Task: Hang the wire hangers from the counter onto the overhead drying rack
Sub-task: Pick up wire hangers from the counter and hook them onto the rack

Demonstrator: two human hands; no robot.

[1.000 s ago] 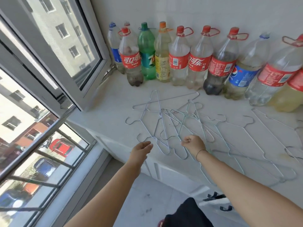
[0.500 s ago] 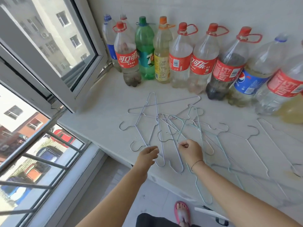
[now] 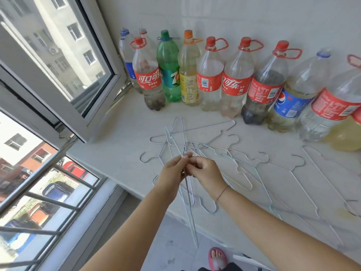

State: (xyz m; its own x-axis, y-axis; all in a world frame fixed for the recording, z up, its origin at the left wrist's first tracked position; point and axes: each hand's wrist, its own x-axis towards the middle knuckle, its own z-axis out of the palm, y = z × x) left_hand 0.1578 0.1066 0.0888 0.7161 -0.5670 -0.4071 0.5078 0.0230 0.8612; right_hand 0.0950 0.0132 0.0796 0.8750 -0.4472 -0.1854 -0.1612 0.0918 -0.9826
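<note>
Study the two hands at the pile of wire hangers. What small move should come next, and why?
Probably raise the held hanger slowly, straight up out of the pile. The left hand and the right hand both pinch its wire where several hangers cross on the counter, so I judge that a sideways tug could drag the tangled neighbours along.

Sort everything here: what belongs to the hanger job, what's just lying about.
Belongs to the job: thin silver wire hanger, pinched by left hand and right hand; loose pile of thin wire hangers; white counter under them. The drying rack is not in view.

Lying about: row of plastic soda bottles; open grey-framed window; pink slipper.
</note>
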